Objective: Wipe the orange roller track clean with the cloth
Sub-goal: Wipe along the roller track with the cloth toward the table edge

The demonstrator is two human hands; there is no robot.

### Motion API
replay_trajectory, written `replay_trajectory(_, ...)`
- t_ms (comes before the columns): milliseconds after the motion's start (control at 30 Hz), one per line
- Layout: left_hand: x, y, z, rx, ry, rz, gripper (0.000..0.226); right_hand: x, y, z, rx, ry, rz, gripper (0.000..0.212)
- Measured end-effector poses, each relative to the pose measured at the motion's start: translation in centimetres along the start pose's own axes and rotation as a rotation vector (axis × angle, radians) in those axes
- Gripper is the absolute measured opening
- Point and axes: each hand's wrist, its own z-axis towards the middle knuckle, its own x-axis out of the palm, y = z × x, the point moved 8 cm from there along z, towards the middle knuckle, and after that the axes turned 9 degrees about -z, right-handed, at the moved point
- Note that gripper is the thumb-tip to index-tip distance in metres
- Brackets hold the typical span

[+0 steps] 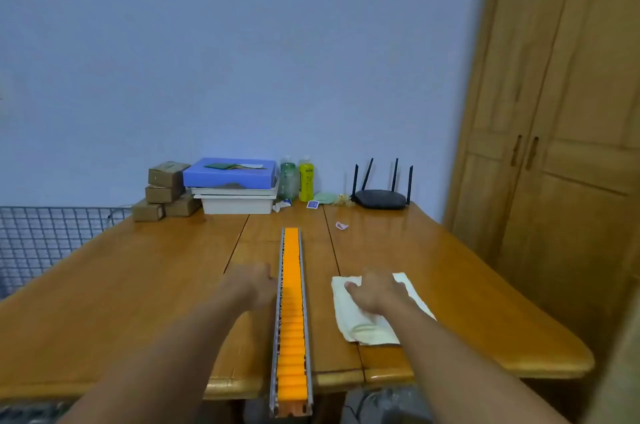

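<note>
Head view: the track (291, 302) lies lengthwise mid-table (138, 285), the left hand (254, 286) flat against its side, seemingly steadying it, while the right hand (375, 292) rests spread on the cloth (367, 330) beside it, apparently about to gather it.

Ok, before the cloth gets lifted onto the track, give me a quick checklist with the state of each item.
1. Right hand on the cloth: ok, it rests on top.
2. Cloth gripped by the fingers: cannot tell, the image is blurred.
3. Left hand steadying the track: ok, it sits against the track's left rail.
4. Track supported on the table: not ok, its near end overhangs the edge.
5. Rollers free of objects: ok, nothing lies on them.
6. Dirt on the rollers: cannot tell.
</note>
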Motion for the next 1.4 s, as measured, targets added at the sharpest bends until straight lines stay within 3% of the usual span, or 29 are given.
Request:
replay_trajectory(167,2.2,1.6,1.6,-0.024,0.008,-0.030,0.042,3.8,-0.6,1.4,0.019,-0.036,-0.116,0.068)
replay_trajectory(400,3.4,3.5,5.6,-0.001,-0.074,-0.072,0.035,4.6,-0.2,5.2,-0.044,-0.105,-0.214,0.074)
replay_trajectory(700,5.6,4.3,10.4,-0.041,-0.124,-0.166,0.017,3.1,0.8,10.4,-0.084,-0.246,-0.266,0.051)
replay_trajectory(867,5.8,4.6,13.7,-0.053,-0.149,-0.310,0.029,0.7,1.5,13.9,-0.129,-0.332,-0.207,0.044)
replay_trajectory(1200,7.7,6.2,17.3,-0.034,-0.139,-0.497,0.023,-5.9,10.2,23.2,-0.233,-0.531,-0.008,0.035)
replay_trajectory(1400,8.0,7.2,18.1,-0.058,-0.161,-0.557,0.020,-3.9,16.3,26.9,-0.297,-0.461,-0.077,0.035)
